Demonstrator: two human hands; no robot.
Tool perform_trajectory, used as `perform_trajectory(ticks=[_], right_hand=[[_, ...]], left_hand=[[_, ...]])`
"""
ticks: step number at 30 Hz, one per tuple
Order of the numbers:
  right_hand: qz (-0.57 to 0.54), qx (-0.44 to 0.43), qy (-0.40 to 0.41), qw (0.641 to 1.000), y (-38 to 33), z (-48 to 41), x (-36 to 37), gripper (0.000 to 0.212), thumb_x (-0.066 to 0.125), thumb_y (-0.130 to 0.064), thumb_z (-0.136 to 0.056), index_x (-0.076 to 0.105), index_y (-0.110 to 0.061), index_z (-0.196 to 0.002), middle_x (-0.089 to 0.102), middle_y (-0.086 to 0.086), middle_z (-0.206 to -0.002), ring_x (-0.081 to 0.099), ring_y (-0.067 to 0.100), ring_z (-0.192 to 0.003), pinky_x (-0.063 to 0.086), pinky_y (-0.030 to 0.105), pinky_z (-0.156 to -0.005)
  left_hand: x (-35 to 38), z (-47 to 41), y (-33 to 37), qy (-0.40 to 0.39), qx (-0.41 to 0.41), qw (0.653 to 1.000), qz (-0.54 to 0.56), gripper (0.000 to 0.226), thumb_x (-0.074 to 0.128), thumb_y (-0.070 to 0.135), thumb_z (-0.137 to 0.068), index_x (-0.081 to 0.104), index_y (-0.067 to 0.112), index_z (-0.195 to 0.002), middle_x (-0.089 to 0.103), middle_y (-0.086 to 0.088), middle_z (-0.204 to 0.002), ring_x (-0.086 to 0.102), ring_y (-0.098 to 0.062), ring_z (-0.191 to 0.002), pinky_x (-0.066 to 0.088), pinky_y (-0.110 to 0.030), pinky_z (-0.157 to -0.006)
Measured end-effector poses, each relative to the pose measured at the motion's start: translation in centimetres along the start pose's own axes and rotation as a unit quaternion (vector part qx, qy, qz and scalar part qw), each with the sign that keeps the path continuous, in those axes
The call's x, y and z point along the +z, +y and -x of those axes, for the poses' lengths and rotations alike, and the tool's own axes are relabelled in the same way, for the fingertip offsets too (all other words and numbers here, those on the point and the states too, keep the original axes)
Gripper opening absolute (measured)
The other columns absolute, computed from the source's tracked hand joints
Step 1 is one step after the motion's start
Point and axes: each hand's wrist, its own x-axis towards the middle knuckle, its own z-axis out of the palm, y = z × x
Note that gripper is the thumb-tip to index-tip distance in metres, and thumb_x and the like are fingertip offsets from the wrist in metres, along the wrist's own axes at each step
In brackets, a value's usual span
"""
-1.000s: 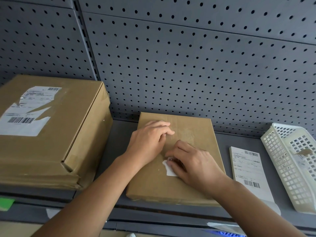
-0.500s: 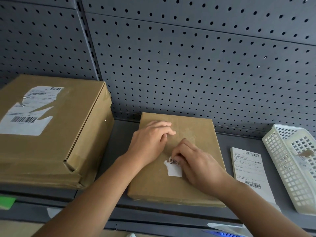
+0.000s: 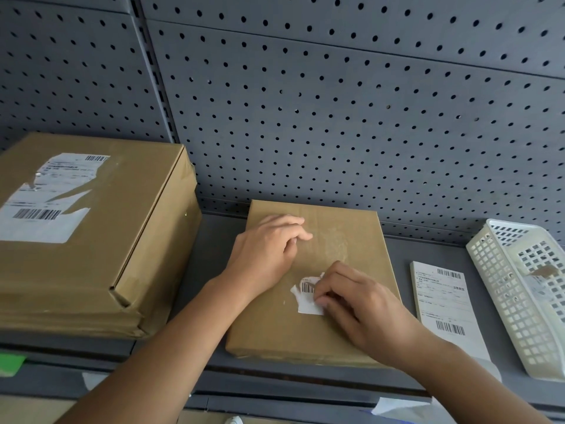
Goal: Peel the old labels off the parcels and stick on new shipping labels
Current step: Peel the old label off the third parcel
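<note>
Head view, pegboard wall (image 3: pixel 336 117): grey and perforated, it closes the back of the shelf, so parcels pushed against it cannot slide away from me.
Shelf (image 3: pixel 214 255): the work surface; everything sits in one row within my reach.
Big parcel (image 3: pixel 128 240): parked at the left, apart from the one I am working on. Its torn label (image 3: pixel 46 203) is only partly off, so I judge it is waiting its turn.
Flat parcel (image 3: pixel 275 325): square in front of me, far edge close to the wall, top face up so the label side is open to both hands. A shiny patch shows where most of the sticker has come away.
Basket (image 3: pixel 495 286): white plastic, at the far right, with paper bits inside; probably for peeled waste.
New labels (image 3: pixel 440 301): a small stack lying flat between the parcel and the basket, next to my working hand for when the top is clean.
Left hand (image 3: pixel 266 255): rests palm down on the upper left of the parcel, fingers relaxed and gripping nothing; it holds the parcel in place against the pull.
Right hand (image 3: pixel 363 307): fingertips bunched together, pinching the right edge of the scrap to lift it.
Label scrap (image 3: pixel 305 296): a ragged white piece with a barcode, stuck near the middle of the parcel top; it looks likely to tear if pulled fast.
</note>
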Motion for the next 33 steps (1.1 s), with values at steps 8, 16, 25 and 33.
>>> perform_trajectory(ticks=[8,16,25,33], right_hand=[[0.008,0.026,0.001,1.000,-0.5,0.9,0.0,0.023,0.064,-0.046,-0.087,0.064,-0.030,-0.103,0.056,-0.019,-0.097,0.053,-0.003,-0.081,0.052,0.024,-0.067],[0.039,0.129,-0.027,0.990,-2.1,-1.4,0.7,0.021,0.071,-0.045,-0.080,0.055,-0.035,-0.088,0.055,-0.021,-0.085,0.052,-0.005,-0.076,0.034,0.011,-0.059],[0.051,0.180,0.006,0.982,-1.8,-1.8,1.4,0.023,0.069,-0.033,-0.082,0.048,-0.032,-0.074,0.054,-0.013,-0.071,0.052,0.008,-0.063,0.036,0.019,-0.054],[0.017,0.149,-0.023,0.988,-2.1,-1.5,1.2,0.025,0.074,-0.039,-0.077,0.050,-0.036,-0.084,0.053,-0.020,-0.080,0.052,0.000,-0.079,0.038,0.013,-0.061]], left_hand=[[0.1,-0.2,0.3,0.001,-0.007,1.000,-0.008,0.036,0.047,0.018,-0.098,0.070,0.042,-0.111,0.053,0.029,-0.135,0.038,0.009,-0.127,0.039,-0.023,-0.080],[0.0,-0.1,0.4,-0.012,-0.012,1.000,-0.005,0.037,0.044,0.019,-0.099,0.069,0.043,-0.113,0.051,0.030,-0.138,0.036,0.010,-0.128,0.039,-0.026,-0.082],[0.0,-0.1,0.4,-0.015,-0.015,1.000,-0.008,0.037,0.045,0.019,-0.099,0.069,0.043,-0.114,0.050,0.030,-0.139,0.036,0.010,-0.129,0.041,-0.026,-0.086],[0.0,-0.1,0.4,-0.019,-0.015,1.000,-0.010,0.036,0.044,0.020,-0.100,0.068,0.042,-0.114,0.049,0.030,-0.139,0.034,0.010,-0.130,0.033,-0.024,-0.081]])
